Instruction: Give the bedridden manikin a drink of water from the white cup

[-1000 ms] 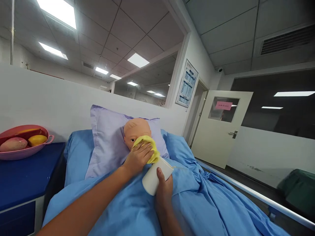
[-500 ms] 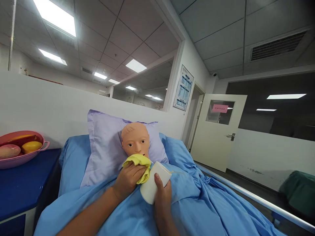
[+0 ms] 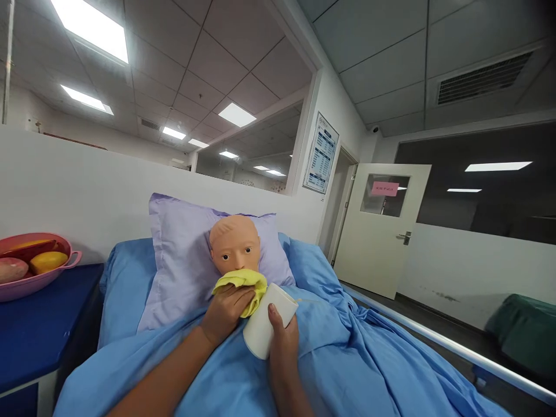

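Observation:
A manikin (image 3: pixel 235 240) lies in the bed with its head on a lilac pillow (image 3: pixel 180 260). My left hand (image 3: pixel 226 313) is closed on a yellow cloth (image 3: pixel 243 279), which covers the manikin's mouth and chin. In my right hand (image 3: pixel 283 336) is a white cup (image 3: pixel 264 327), tilted, its rim toward the upper right. My thumb lies along the cup's side; the other fingers are mostly hidden behind it. The cup is right beside the cloth, above the blue quilt (image 3: pixel 339 347).
A pink basket of fruit (image 3: pixel 39 288) stands on a blue bedside cabinet (image 3: pixel 39 330) at the left. A pale bed rail (image 3: pixel 434 341) runs along the right side. Beyond it are an open door (image 3: pixel 382 249) and a dark green covered object (image 3: pixel 525 333).
The yellow cloth has shifted slightly up over the manikin's mouth with my left hand. My right hand keeps its grip on the cup. The whole view has shifted a little.

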A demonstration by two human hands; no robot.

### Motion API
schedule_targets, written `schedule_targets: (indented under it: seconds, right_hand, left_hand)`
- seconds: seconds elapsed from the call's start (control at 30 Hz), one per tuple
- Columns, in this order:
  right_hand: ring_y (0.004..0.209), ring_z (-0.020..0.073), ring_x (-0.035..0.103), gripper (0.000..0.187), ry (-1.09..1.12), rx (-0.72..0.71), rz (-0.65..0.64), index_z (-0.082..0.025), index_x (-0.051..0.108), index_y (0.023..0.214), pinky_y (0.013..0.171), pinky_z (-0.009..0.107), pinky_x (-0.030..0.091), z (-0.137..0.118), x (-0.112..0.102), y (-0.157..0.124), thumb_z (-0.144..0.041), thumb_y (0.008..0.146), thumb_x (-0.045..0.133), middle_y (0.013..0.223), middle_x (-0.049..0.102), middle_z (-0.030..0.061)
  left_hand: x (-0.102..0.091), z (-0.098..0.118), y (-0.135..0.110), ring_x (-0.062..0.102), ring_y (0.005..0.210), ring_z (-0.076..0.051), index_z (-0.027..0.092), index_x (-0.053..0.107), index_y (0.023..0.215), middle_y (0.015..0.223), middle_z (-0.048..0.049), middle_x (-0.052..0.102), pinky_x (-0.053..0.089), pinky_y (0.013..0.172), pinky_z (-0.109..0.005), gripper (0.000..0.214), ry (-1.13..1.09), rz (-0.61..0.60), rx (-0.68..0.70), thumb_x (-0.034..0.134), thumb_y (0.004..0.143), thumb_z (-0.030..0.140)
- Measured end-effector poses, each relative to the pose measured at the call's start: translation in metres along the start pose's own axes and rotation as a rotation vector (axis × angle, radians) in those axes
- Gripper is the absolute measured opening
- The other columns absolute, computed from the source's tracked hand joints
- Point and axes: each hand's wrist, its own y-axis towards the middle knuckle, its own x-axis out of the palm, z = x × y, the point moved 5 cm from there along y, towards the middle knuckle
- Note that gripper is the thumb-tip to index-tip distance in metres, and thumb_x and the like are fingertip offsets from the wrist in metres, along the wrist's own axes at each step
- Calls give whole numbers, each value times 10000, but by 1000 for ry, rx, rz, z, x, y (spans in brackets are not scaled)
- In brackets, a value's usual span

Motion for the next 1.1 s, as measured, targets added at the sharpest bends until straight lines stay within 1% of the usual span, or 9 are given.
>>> schedule_targets:
  seconds: [0.13, 0.3, 0.4, 0.53, 0.63, 0.7, 0.8, 0.93, 1.1]
  right_hand:
    - [860, 291, 709, 742, 10, -5, -2, -166, 541, 1196, 735, 398, 581, -1, 1, 1, -605, 645, 777, 1019, 728, 92]
    - [909, 270, 688, 652, 33, -106, -44, -176, 558, 1221, 763, 371, 561, -1, 2, 3, -531, 709, 752, 1079, 713, 82]
    - [919, 269, 683, 652, 30, -97, -19, -181, 546, 1230, 786, 380, 554, 2, 1, 3, -538, 720, 740, 1055, 711, 72]
    - [870, 288, 694, 727, 1, -21, 17, -163, 544, 1181, 756, 401, 566, 2, 1, 0, -607, 650, 766, 974, 717, 76]
    - [862, 293, 700, 767, 8, 17, -7, -170, 528, 1182, 740, 406, 575, -3, 5, -4, -635, 624, 770, 963, 720, 73]
    - [846, 293, 701, 785, 10, 24, -19, -166, 524, 1177, 719, 403, 578, -7, 7, -6, -647, 608, 773, 955, 721, 74]
    - [817, 294, 698, 798, 11, 10, -14, -150, 533, 1149, 691, 395, 575, -9, 7, -7, -652, 581, 783, 927, 724, 77]
    - [801, 266, 686, 763, 42, -26, -45, -148, 534, 1159, 685, 363, 564, -7, 9, -5, -625, 616, 779, 938, 722, 70]
    - [736, 243, 671, 725, 34, -44, -16, -156, 547, 1131, 635, 343, 545, 1, 7, 0, -622, 626, 778, 892, 718, 55]
  left_hand:
    - [-10, 4, -1, 715, 941, -183, 119, 627, 1139, 1021, -95, 756, 597, 842, -338, 268, -76, -18, -47, 429, 960, 152]
    - [-34, -1, 49, 592, 1226, -222, 120, 578, 1223, 1204, -143, 692, 524, 1006, -434, 309, -98, 86, -12, 444, 945, 119]
    - [-29, -2, 66, 560, 1269, -233, 112, 617, 1154, 1202, -134, 696, 526, 998, -421, 276, 12, 65, 94, 442, 942, 97]
    - [-4, 1, 37, 667, 1106, -207, 101, 655, 1079, 1129, -108, 731, 559, 951, -367, 248, 106, -39, 159, 443, 951, 115]
    - [1, 2, 4, 726, 870, -172, 117, 671, 1031, 1016, -80, 760, 602, 792, -306, 252, 61, -46, 55, 430, 959, 137]
    - [-4, 4, -6, 723, 816, -158, 128, 676, 989, 950, -68, 762, 601, 739, -281, 267, -8, -57, -4, 411, 965, 141]
    - [-22, 6, 4, 695, 971, -170, 150, 673, 998, 1007, -80, 747, 580, 838, -309, 264, -102, -47, -31, 412, 976, 180]
    - [-41, 4, 42, 597, 1193, -210, 164, 656, 925, 1150, -89, 715, 509, 979, -388, 193, -80, 68, 13, 466, 959, 168]
    - [-21, -6, 57, 600, 1182, -211, 171, 665, 900, 1144, -63, 716, 516, 962, -389, 211, -2, -11, 66, 462, 958, 169]
